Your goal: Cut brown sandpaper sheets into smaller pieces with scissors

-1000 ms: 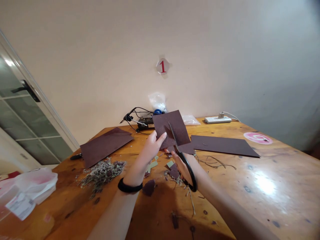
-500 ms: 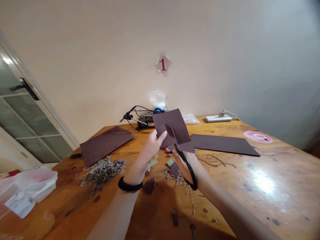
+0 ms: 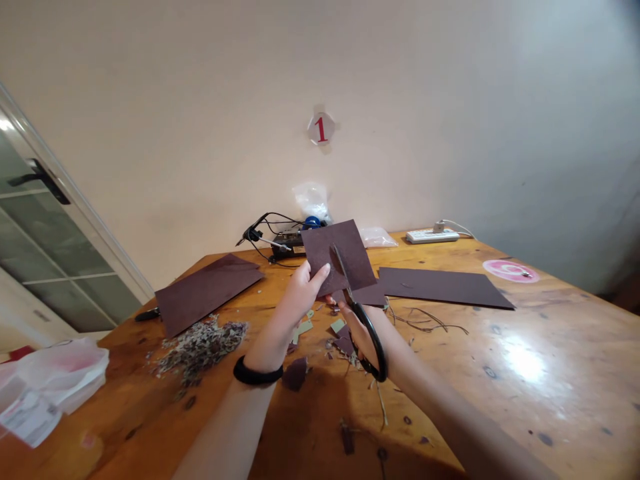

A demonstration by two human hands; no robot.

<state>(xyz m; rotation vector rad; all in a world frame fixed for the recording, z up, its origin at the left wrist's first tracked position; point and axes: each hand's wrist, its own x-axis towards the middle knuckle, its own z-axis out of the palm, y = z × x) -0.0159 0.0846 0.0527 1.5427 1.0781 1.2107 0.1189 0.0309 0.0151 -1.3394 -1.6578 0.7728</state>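
My left hand (image 3: 300,297) pinches the lower left of a dark brown sheet of card (image 3: 343,253), thumb on its face. The sheet is held up above the table. My right hand (image 3: 360,330) grips black-handled scissors (image 3: 377,343), whose blade lies up across the middle of the card. Whether the blades are apart is hard to see. Under my hands lie brown card scraps (image 3: 295,375) and pale green bits (image 3: 303,328). To the left of my left hand is a heap of dried plant pieces (image 3: 203,350).
Larger brown sheets lie left (image 3: 205,293) and right (image 3: 450,287). Thin brown cords (image 3: 425,323) curl at right. Behind stand a black device with cables (image 3: 287,247), plastic bags (image 3: 313,200) and a power strip (image 3: 430,236). A white plastic bag (image 3: 65,373) sits at the left edge.
The whole view has shifted slightly, so everything sits a little further left. My hands, the card and the scissors keep nearly the same pose.
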